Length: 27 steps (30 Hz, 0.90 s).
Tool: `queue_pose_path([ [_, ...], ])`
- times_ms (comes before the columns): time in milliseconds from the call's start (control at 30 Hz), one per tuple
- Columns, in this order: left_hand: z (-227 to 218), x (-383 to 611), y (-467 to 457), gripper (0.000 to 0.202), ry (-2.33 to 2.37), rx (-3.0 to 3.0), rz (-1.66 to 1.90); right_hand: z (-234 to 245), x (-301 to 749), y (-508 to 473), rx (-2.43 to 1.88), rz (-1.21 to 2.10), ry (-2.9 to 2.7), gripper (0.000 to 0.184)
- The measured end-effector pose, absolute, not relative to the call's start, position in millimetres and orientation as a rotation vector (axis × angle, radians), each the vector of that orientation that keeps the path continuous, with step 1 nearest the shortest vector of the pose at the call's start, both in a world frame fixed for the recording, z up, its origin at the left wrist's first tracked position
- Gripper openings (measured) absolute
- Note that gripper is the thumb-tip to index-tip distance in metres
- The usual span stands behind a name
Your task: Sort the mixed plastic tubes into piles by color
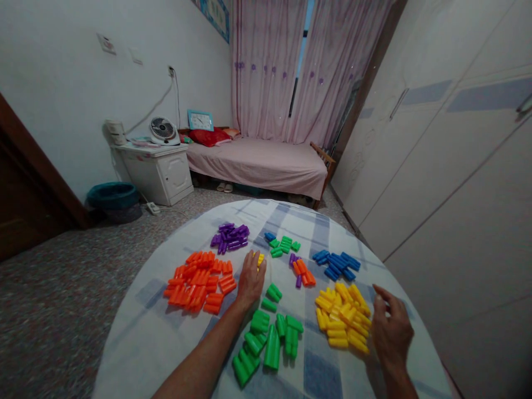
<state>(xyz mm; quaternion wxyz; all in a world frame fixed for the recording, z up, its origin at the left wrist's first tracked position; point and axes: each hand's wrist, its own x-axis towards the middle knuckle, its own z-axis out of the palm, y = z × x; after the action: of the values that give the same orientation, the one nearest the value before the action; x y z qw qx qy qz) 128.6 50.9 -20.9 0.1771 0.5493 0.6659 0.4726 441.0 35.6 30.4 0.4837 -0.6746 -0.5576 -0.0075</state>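
Observation:
My left hand (250,280) reaches to the middle of the table, its fingers closed around a yellow plastic block (260,259) that shows partly between them. Beside the yellow pile (344,316), my right hand (391,330) hovers half curled, thumb and fingers apart, with nothing visible in it. The blocks are short, rounded and tube-like, some joined side by side. Orange blocks (195,282) lie left of my left hand, and purple ones (230,238) beyond it. Large green blocks (272,346) sit nearest me. Blue blocks (337,265) lie behind the yellow pile.
A small mixed group of orange and purple blocks (304,272) lies mid-table. Farther back are a few green blocks (286,244) and a blue one (270,236). A checked cloth (322,371) covers the round table. Beyond stand a bed (266,160), a cabinet (160,174) and a wardrobe (449,183).

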Motion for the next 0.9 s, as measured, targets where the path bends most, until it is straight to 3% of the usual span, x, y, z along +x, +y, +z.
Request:
queue_pose_path([
  [267,-13.8,126.7,45.5,0.051,1.596,1.639,1.299,59.1,342.8,87.2,-1.308,0.323,-1.843,0.034],
  [433,-5.5,126.4,43.3,0.047,1.422,1.585,1.328,51.1,263.8,142.5,-1.452,0.22,-2.272,0.037],
  [633,-7.7,123.4,46.3,0.045,1.43,1.392,1.429,33.2,205.6,174.5,-1.582,0.165,-2.356,0.042],
  [900,-7.0,121.8,49.5,0.045,1.46,1.332,1.463,28.8,191.5,177.6,-1.66,0.054,-2.346,0.026],
])
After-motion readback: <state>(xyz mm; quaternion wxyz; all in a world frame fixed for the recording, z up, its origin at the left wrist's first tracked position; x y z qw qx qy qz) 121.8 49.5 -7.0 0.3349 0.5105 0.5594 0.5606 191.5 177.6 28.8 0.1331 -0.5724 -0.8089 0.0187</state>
